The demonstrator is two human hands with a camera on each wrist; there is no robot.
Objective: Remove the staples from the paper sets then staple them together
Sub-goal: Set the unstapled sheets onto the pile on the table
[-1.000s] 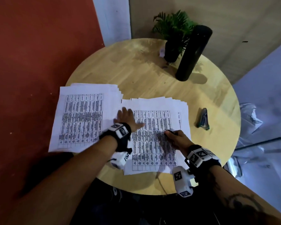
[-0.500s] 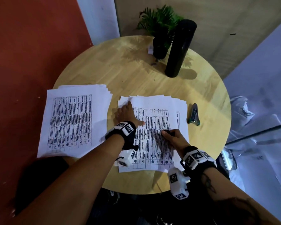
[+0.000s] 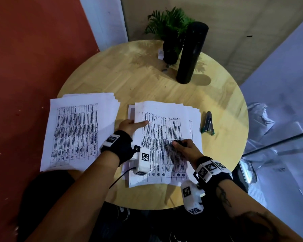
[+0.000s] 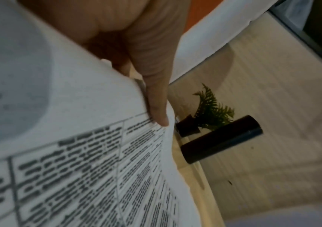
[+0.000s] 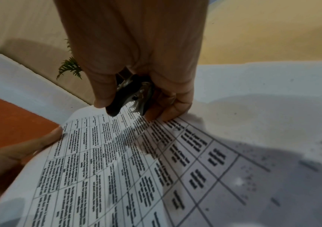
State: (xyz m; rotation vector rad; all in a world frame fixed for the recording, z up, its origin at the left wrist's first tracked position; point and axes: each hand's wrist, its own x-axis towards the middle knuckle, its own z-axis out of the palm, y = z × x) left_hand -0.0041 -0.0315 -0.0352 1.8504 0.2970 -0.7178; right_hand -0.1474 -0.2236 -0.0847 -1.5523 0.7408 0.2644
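Two printed paper sets lie on the round wooden table: the left set flat, the right set fanned. My left hand pinches the right set's left edge, thumb on top and fingers underneath, and that edge is raised. My right hand rests on the middle of the right set and grips a black staple remover with metal claws, which points down at the sheet. A grey-green stapler lies just right of the papers.
At the table's far side stand a tall black cylinder and a small potted fern, with a small white scrap beside the pot. The left set overhangs the table's left edge above red floor.
The right set has slid away from the left set. My left hand, flat on the sheet before, now pinches its left edge and lifts it. The right hand stays on the paper.
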